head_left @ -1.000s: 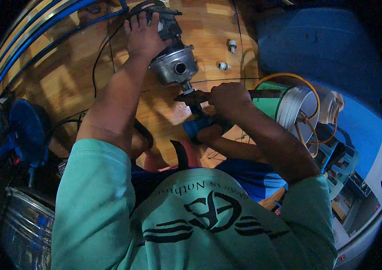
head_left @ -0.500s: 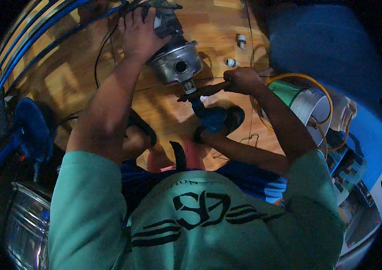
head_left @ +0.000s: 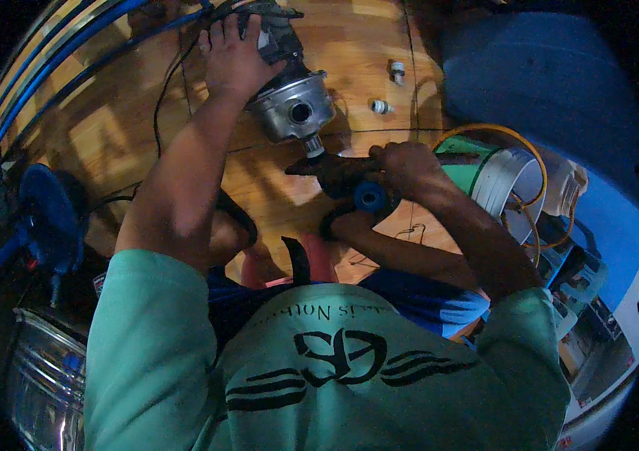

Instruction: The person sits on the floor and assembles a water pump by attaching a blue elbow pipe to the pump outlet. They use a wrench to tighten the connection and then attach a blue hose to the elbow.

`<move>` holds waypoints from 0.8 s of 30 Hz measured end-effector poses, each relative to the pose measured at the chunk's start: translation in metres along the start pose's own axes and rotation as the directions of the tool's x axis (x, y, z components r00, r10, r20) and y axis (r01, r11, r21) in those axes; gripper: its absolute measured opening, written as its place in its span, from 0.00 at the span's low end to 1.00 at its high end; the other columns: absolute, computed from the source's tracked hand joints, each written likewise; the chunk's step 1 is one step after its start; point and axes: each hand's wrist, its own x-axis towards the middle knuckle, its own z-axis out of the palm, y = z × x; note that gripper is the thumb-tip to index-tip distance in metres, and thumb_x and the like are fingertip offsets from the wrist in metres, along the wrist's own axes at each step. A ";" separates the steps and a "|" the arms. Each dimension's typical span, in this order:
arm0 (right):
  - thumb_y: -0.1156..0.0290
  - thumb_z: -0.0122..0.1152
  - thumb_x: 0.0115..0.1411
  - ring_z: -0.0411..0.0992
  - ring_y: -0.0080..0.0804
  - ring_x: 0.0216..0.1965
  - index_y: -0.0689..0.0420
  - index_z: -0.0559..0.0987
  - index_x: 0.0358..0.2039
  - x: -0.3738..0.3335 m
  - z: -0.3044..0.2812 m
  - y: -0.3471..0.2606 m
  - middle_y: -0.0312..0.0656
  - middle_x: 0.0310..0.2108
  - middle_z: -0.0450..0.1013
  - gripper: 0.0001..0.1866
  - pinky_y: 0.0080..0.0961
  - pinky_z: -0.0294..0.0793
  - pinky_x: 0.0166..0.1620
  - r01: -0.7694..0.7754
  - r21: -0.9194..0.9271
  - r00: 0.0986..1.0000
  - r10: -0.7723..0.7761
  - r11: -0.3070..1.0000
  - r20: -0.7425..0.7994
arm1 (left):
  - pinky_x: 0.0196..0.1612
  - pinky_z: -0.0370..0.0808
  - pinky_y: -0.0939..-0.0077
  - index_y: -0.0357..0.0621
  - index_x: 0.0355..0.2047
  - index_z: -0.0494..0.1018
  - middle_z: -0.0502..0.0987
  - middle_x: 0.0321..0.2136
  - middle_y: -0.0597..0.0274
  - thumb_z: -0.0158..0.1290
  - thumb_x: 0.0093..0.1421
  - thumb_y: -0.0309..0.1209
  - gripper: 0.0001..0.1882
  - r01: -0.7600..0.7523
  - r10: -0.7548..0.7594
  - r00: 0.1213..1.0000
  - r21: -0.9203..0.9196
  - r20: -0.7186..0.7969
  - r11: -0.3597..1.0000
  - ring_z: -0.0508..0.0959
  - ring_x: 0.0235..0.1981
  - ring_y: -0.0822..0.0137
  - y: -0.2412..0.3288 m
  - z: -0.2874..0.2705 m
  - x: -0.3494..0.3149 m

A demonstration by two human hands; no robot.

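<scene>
A silver pump [head_left: 294,113] with a dark motor body [head_left: 277,37] lies on the wood-patterned floor, its round port facing up. My left hand [head_left: 236,64] presses on the motor body, fingers spread. From the pump's lower end sticks a short threaded pipe [head_left: 312,145]. My right hand [head_left: 409,169] is closed round a long dark wrench [head_left: 342,170], whose jaw end lies just below that pipe; shadow hides whether they touch. Close beneath the wrench is a blue fitting [head_left: 370,197] with a round opening, beside my right foot. What joins it to the pump is not clear.
Two white fittings [head_left: 397,72] [head_left: 381,107] lie beyond my right hand. At the right stands a green and white bucket [head_left: 477,169] with an orange hose [head_left: 534,161]. A blue fan-like disc [head_left: 50,210] and a shiny metal container [head_left: 48,376] are at the left.
My right hand and the wrench have shifted slightly down, and the wrench now lies more level. The blue fitting has turned, showing its round opening. My left hand stays on the motor body.
</scene>
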 end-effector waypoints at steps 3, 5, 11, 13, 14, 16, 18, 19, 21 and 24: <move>0.62 0.60 0.63 0.82 0.46 0.39 0.55 0.80 0.46 -0.011 -0.013 -0.039 0.48 0.39 0.80 0.14 0.40 0.83 0.39 -0.069 -0.061 0.996 0.072 0.996 0.054 | 0.73 0.46 0.40 0.58 0.68 0.63 0.62 0.67 0.48 0.68 0.46 0.61 0.52 0.009 -0.009 1.000 -0.005 0.020 1.000 0.58 0.70 0.45 0.003 -0.004 0.001; 0.65 0.59 0.62 0.82 0.45 0.40 0.57 0.81 0.45 -0.011 -0.028 -0.061 0.48 0.38 0.80 0.13 0.40 0.83 0.41 -0.106 -0.055 0.992 0.109 0.993 0.063 | 0.73 0.46 0.40 0.58 0.68 0.63 0.61 0.67 0.48 0.67 0.46 0.61 0.52 0.010 -0.010 1.000 -0.004 0.027 1.000 0.58 0.70 0.44 0.004 -0.003 0.001; 0.69 0.60 0.60 0.84 0.43 0.38 0.58 0.84 0.37 -0.002 -0.048 -0.066 0.47 0.33 0.83 0.09 0.39 0.83 0.41 -0.147 -0.052 0.984 0.152 0.988 0.089 | 0.73 0.45 0.41 0.59 0.69 0.62 0.61 0.67 0.48 0.67 0.47 0.61 0.51 0.005 -0.004 0.999 -0.017 0.042 1.000 0.57 0.70 0.44 0.006 -0.004 0.002; 0.69 0.60 0.60 0.84 0.42 0.38 0.58 0.85 0.36 0.001 -0.045 -0.066 0.47 0.33 0.83 0.09 0.39 0.83 0.41 -0.127 -0.081 0.989 0.133 0.989 0.064 | 0.73 0.45 0.41 0.58 0.69 0.62 0.62 0.67 0.48 0.67 0.47 0.61 0.51 0.003 -0.002 1.000 -0.031 0.022 0.999 0.57 0.70 0.44 0.002 -0.001 0.002; 0.69 0.61 0.59 0.84 0.42 0.38 0.57 0.85 0.36 0.001 -0.045 -0.067 0.47 0.33 0.83 0.09 0.39 0.83 0.41 -0.120 -0.095 0.991 0.125 0.988 0.054 | 0.73 0.45 0.40 0.58 0.69 0.62 0.62 0.67 0.48 0.67 0.47 0.61 0.51 0.006 -0.005 1.000 -0.030 0.028 1.000 0.57 0.70 0.44 0.002 -0.002 0.002; 0.69 0.61 0.59 0.84 0.42 0.38 0.57 0.85 0.36 0.001 -0.051 -0.070 0.47 0.33 0.83 0.09 0.39 0.83 0.41 -0.083 -0.101 0.992 0.092 0.991 0.087 | 0.73 0.45 0.40 0.58 0.69 0.62 0.62 0.66 0.48 0.67 0.47 0.61 0.51 0.011 -0.010 0.999 -0.027 0.040 1.000 0.57 0.70 0.44 0.003 -0.004 0.001; 0.68 0.61 0.59 0.84 0.42 0.38 0.57 0.85 0.36 0.000 -0.055 -0.073 0.47 0.33 0.83 0.09 0.40 0.83 0.41 -0.075 -0.094 0.990 0.086 0.993 0.113 | 0.73 0.44 0.40 0.58 0.69 0.61 0.62 0.66 0.47 0.67 0.47 0.61 0.52 -0.001 0.001 0.999 -0.021 0.032 1.000 0.58 0.70 0.44 0.001 -0.001 0.000; 0.68 0.61 0.59 0.84 0.43 0.38 0.57 0.85 0.37 0.000 -0.056 -0.073 0.47 0.33 0.83 0.10 0.40 0.83 0.41 -0.089 -0.089 0.987 0.100 0.992 0.122 | 0.73 0.44 0.40 0.58 0.69 0.61 0.62 0.66 0.47 0.67 0.47 0.61 0.52 -0.006 0.007 1.000 -0.018 0.028 1.000 0.58 0.70 0.44 0.000 0.000 0.000; 0.67 0.62 0.59 0.84 0.43 0.38 0.57 0.85 0.38 0.000 -0.052 -0.069 0.48 0.34 0.83 0.10 0.41 0.83 0.41 -0.104 -0.080 0.984 0.114 0.991 0.136 | 0.73 0.44 0.40 0.58 0.69 0.61 0.61 0.67 0.47 0.67 0.46 0.61 0.52 0.004 -0.003 0.999 -0.023 0.034 1.000 0.58 0.70 0.44 0.002 -0.002 0.000; 0.66 0.61 0.60 0.83 0.45 0.40 0.57 0.83 0.42 0.002 -0.042 -0.045 0.48 0.34 0.82 0.12 0.42 0.83 0.42 -0.087 -0.043 0.983 0.093 0.995 0.156 | 0.73 0.44 0.40 0.57 0.69 0.61 0.61 0.67 0.47 0.67 0.46 0.61 0.53 0.003 -0.002 0.999 -0.012 0.041 1.000 0.57 0.70 0.44 0.004 -0.002 0.000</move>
